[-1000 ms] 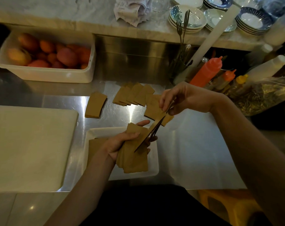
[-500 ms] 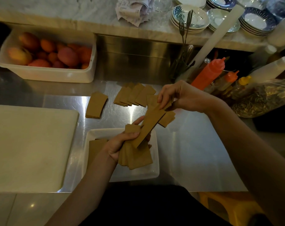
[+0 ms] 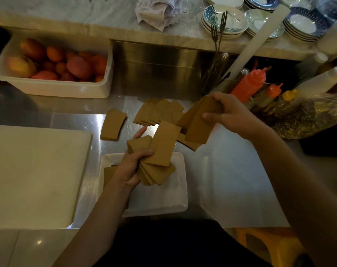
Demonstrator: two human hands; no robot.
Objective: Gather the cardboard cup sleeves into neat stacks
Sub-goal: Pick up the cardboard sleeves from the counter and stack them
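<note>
Steel bench (image 3: pixel 231 180) under dim light, and the white tray (image 3: pixel 163 201) near its front edge is our marker. Far left of the tray lies a pale cutting board (image 3: pixel 34 176). Behind and left of the tray, a white tub (image 3: pixel 53 87) of red and orange fruit sits at the back of the bench. Just behind the tray's left corner, a small squared stack (image 3: pixel 112 125) of cup sleeves lies flat, and straight behind the tray a fanned row of sleeves (image 3: pixel 158 112) is spread on the steel. Higher up behind the tray, a marble ledge (image 3: pixel 86 16) carries stacked saucers (image 3: pixel 225 20); behind and right of the tray stand orange squeeze bottles (image 3: pixel 248 85). Now the hands: the left hand (image 3: pixel 133 166) is over the tray, fingers curled tight round a splayed bundle of sleeves (image 3: pixel 158 170), one sleeve riding askew on top. The right hand (image 3: pixel 231 114), behind and right of the tray, is raised above the bench, thumb and fingers pinching a small clutch of sleeves (image 3: pixel 198 128) that slants down toward the bundle. Whether the two touch, I cannot tell.
</note>
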